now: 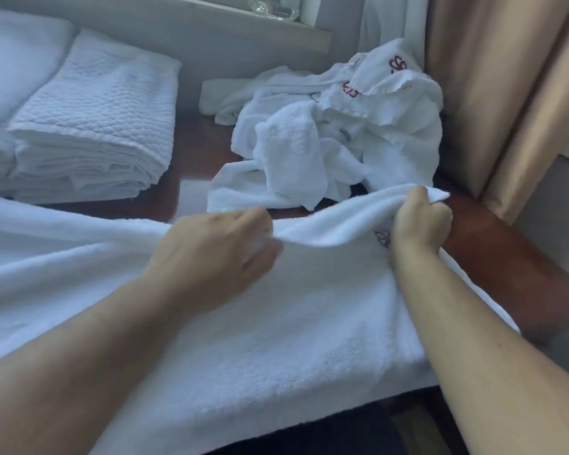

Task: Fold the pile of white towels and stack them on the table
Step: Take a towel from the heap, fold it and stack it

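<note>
A large white towel [276, 323] lies spread over the near part of the brown table [493, 251], its front edge hanging off. My right hand [421, 221] grips the towel's far right corner and lifts it a little. My left hand [217, 251] pinches the far edge of the same towel near the middle. A small red emblem shows on the towel beside my right wrist. Behind, a crumpled pile of white towels [342, 136] with red emblems sits at the back right. A stack of folded white towels [92, 133] stands at the back left.
A second folded white stack [10, 60] lies at the far left edge. A beige curtain [500, 93] hangs at the right, close to the pile. A grey window ledge [243, 24] runs along the back. Bare table shows between stack and pile.
</note>
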`<state>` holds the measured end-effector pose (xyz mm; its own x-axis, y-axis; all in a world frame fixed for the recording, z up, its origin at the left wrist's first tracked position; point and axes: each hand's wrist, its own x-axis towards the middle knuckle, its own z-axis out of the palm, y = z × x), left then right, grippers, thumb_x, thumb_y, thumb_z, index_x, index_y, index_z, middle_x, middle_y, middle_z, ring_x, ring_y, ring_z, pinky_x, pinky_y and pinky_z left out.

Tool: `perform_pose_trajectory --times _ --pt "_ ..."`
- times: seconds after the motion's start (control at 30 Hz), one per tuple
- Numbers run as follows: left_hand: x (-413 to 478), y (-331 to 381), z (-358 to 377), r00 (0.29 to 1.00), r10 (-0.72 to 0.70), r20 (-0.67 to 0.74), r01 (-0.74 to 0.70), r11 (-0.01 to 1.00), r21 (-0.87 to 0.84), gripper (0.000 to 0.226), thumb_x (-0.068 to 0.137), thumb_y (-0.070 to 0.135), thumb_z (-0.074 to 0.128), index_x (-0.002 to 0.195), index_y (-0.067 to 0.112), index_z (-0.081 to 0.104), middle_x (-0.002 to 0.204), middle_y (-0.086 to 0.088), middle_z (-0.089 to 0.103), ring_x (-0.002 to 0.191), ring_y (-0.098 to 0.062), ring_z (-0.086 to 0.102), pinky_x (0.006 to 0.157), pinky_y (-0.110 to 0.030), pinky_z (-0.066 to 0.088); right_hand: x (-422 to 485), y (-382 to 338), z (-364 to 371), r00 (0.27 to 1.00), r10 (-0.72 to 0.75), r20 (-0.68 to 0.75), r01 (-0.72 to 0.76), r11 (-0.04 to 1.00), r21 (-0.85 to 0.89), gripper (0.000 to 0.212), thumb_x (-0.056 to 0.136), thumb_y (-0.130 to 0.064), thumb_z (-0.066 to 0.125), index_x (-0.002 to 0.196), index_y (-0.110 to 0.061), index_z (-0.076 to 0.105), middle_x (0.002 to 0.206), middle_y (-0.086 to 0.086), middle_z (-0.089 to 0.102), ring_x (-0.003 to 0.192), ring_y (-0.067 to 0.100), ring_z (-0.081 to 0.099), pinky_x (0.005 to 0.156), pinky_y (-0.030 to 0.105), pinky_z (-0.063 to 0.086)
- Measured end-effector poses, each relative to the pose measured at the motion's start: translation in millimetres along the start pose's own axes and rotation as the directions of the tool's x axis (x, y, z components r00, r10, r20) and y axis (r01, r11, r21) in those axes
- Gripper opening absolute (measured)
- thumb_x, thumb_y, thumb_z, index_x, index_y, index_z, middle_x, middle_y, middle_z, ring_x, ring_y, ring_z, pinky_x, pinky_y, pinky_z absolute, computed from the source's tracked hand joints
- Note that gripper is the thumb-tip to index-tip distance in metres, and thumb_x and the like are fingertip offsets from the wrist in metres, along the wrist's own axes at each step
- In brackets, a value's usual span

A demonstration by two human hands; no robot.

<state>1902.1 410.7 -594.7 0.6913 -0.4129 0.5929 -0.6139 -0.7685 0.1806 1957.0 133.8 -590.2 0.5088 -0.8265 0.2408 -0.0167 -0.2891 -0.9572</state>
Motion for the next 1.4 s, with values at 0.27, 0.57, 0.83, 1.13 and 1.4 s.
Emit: perform_pose_trajectory --times 0.27,0.57,0.83,1.13,1.4 --pt "-0.4 -4.9 10.3 0.985 0.045 0.164 -0.052 0.998 0.035 0.026 0.085 0.044 0.062 0.111 0.039 0.064 0.091 0.009 0.068 0.083 -0.024 0.065 0.059 -0.031 0.035 20.1 2.8 -43.2 0.711 0.158 0.685 -0.241 0.970 0.026 0.031 0.105 -0.025 0.053 0.117 0.001 0.065 0.112 0.013 0.075 0.105 0.021 0.072 0.091 0.034 0.056" --pt "21.3 15.0 14.1 0.868 -0.276 0.413 0.144 0.935 0.323 0.024 0.099 0.031 0.041 0.122 0.035 0.036 0.103 0.006 0.058 0.101 -0.024 0.055 0.079 -0.040 0.030 -8.7 4.5 -47.4 0.867 -0.168 0.469 0.306 0.923 -0.235 0.043 0.102 -0.036 0.050 0.068 -0.012 0.058 0.063 0.000 0.059 0.062 0.011 0.054 0.050 0.013 0.037" --pt "3.7 45.2 17.7 0.980 -0.073 -0.183 0.102 0.983 0.153 0.013 0.089 0.022 0.058 0.098 0.016 0.063 0.080 -0.002 0.057 0.076 -0.033 0.054 0.066 -0.040 0.033 2.3 1.6 -49.6 0.994 -0.069 0.084 0.094 0.935 -0.343 0.038 0.096 -0.028 0.049 0.062 -0.017 0.039 0.068 -0.003 0.042 0.080 0.024 0.043 0.070 0.030 0.031" --pt "-2.9 49.0 16.1 0.987 0.066 0.149 -0.077 0.995 0.066 0.029 0.081 0.040 0.046 0.076 0.021 0.067 0.076 0.004 0.061 0.075 -0.027 0.060 0.066 -0.035 0.045 30.0 9.6 -77.9 0.881 0.008 0.473 0.068 0.988 -0.142 0.026 0.089 -0.032 0.062 0.073 -0.011 0.067 0.076 0.003 0.070 0.071 0.022 0.064 0.067 0.031 0.049" --pt "-2.5 46.4 24.5 0.979 -0.019 0.202 0.017 1.000 0.014 0.032 0.088 0.046 0.054 0.115 0.032 0.062 0.117 0.014 0.066 0.106 -0.020 0.061 0.082 -0.035 0.044 19.3 25.0 -97.2 0.960 -0.231 0.157 0.233 0.972 0.002 0.020 0.071 -0.023 0.050 0.056 -0.017 0.039 0.048 -0.015 0.039 0.050 0.004 0.033 0.048 0.025 0.030"
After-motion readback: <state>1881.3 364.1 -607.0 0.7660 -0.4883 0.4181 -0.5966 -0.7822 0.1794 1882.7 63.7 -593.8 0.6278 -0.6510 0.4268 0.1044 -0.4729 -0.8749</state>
